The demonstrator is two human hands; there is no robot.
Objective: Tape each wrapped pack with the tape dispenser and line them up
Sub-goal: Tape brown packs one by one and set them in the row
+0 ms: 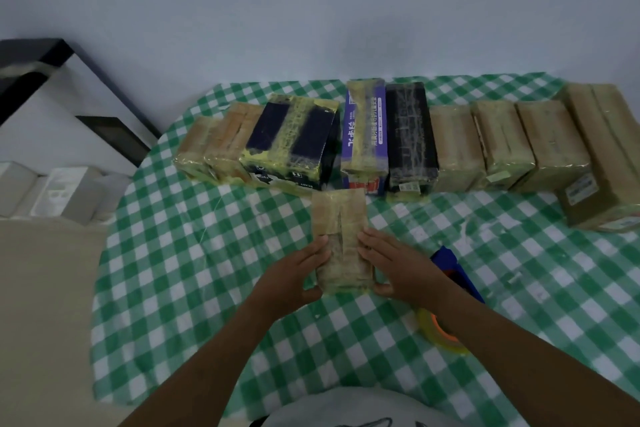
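Head: pack [341,218] in left hand [294,276]

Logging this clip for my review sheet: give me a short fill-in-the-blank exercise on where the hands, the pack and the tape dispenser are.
1. Counting the left hand and the right hand, the hands holding the tan pack number ____.
2. The tape dispenser lies on the table, partly hidden by the ____ forearm.
3. The tablecloth is checked white and ____.

Missing words: two; right; green.
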